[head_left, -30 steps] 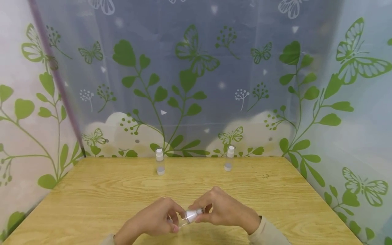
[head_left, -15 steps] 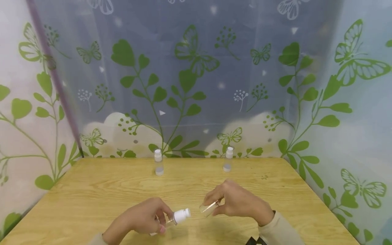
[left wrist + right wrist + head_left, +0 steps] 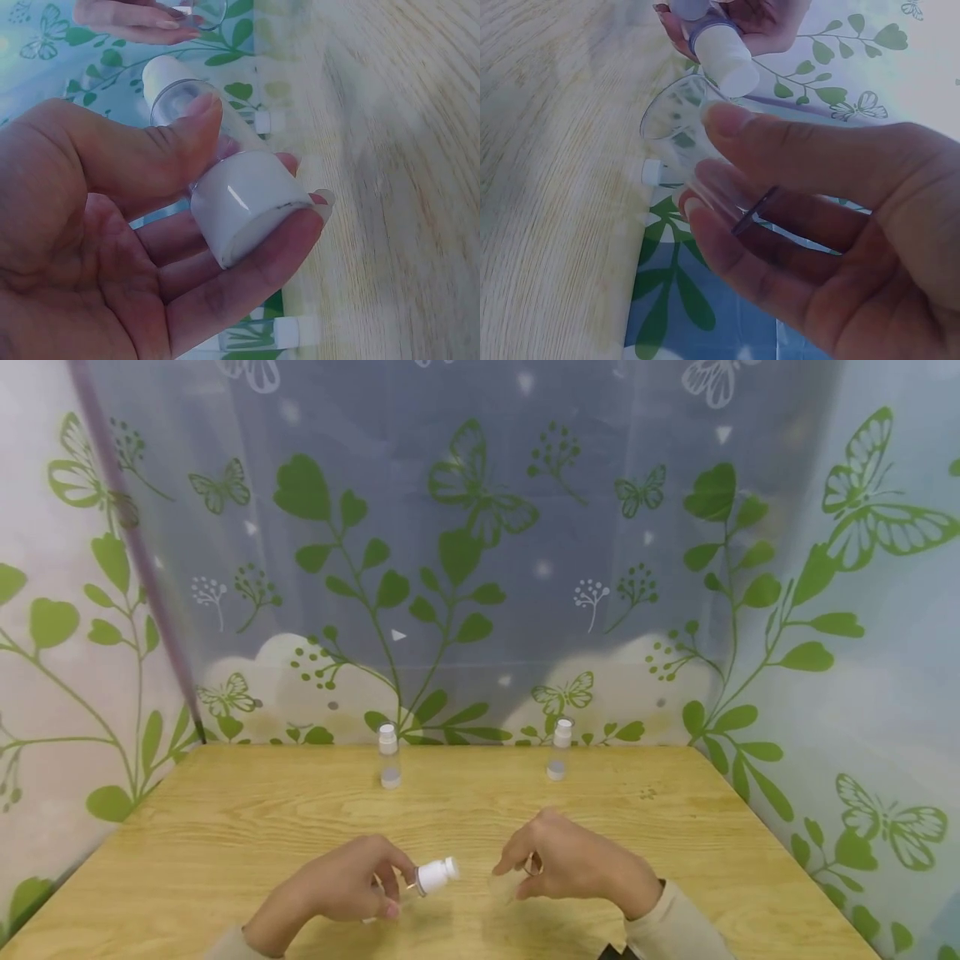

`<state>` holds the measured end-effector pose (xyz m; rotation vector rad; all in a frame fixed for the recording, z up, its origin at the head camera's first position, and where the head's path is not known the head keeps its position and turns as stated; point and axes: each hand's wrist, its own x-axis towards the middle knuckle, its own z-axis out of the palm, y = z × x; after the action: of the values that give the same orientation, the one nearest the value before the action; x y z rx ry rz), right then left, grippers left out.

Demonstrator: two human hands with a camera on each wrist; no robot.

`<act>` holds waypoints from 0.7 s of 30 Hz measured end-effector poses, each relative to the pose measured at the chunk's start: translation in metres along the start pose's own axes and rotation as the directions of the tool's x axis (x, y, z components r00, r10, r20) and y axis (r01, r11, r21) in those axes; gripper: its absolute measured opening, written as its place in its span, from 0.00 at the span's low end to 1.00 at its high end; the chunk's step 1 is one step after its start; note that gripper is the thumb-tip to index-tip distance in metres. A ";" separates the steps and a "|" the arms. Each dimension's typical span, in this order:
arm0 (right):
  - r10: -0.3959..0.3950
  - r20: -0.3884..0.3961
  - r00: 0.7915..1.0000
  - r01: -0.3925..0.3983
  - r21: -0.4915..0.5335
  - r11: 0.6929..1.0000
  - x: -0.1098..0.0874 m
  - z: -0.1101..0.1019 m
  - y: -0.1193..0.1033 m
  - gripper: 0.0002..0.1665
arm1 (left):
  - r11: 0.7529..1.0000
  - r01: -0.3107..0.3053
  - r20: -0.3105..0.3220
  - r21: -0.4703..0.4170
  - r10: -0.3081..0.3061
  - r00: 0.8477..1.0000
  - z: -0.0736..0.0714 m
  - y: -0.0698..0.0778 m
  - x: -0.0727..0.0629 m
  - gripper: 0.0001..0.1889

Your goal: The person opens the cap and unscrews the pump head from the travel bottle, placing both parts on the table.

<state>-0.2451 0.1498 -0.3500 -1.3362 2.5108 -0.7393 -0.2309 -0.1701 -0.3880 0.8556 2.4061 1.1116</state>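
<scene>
white-topped bottle (image 3: 244,202) pinched in grip of left hand (image 3: 352,878), clear cap (image 3: 681,131) pinched in grip of right hand (image 3: 566,862)

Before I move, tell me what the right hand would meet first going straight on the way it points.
Probably the white pump head of the bottle in the left hand, beyond the open end of the clear cap the right hand holds. Depth is hard to judge, though.

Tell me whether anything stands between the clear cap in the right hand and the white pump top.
Nothing visible does: in the head view, only a gap separates the clear cap in the right hand from the white pump top at the left hand. The two standing bottles are farther back.
</scene>
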 end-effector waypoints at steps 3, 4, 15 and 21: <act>0.025 0.010 1.000 -0.025 0.004 1.000 0.001 0.001 0.001 0.17 | 1.000 -0.007 -0.007 0.008 0.007 1.000 -0.001 -0.001 0.000 0.16; 0.029 0.012 1.000 -0.029 0.004 1.000 0.001 0.001 0.001 0.17 | 1.000 -0.004 -0.008 0.008 0.004 1.000 -0.001 -0.002 0.000 0.16; 0.050 0.042 0.998 -0.051 0.017 0.999 0.002 0.002 0.000 0.16 | 0.999 0.004 -0.033 0.045 -0.002 0.999 0.000 -0.001 -0.001 0.18; 0.028 0.041 0.999 -0.028 -0.001 1.000 0.002 0.003 0.000 0.16 | 0.998 0.006 -0.041 0.068 -0.004 0.999 0.000 -0.002 -0.001 0.18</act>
<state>-0.2454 0.1468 -0.3524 -1.2997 2.4929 -0.6988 -0.2305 -0.1720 -0.3893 0.8559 2.4917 1.0604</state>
